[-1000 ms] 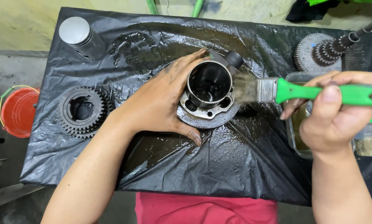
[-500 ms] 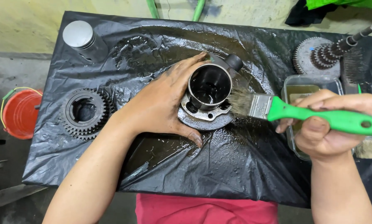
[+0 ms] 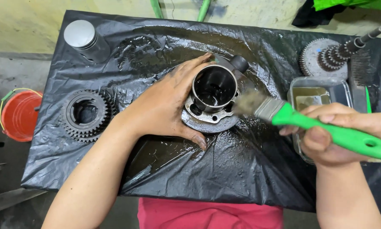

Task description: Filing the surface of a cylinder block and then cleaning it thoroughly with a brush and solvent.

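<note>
While the metal cylinder (image 3: 213,91) stands upright at the middle of the black plastic sheet (image 3: 258,178) covering the bench, the left hand (image 3: 165,108) wraps its side, fingers curled around the wall and thumb at the base flange. The bore faces up; its inner wall is wet and shiny. The right hand (image 3: 339,133), to the right of the cylinder, is closed around the green handle of a paintbrush (image 3: 292,116). A second ago the bristles lay against the cylinder rim; they now sit just clear of its right side, so that brush stroke appears finished. A clear plastic tray (image 3: 315,91), beyond the brush, holds brownish liquid. Further right of the cylinder lie a gear shaft (image 3: 337,55) and a wire brush (image 3: 360,68). Left of the cylinder lie a ring gear (image 3: 86,114), a piston (image 3: 82,38) and, off the sheet, an orange bucket (image 3: 20,116); its contents cannot be determined.
</note>
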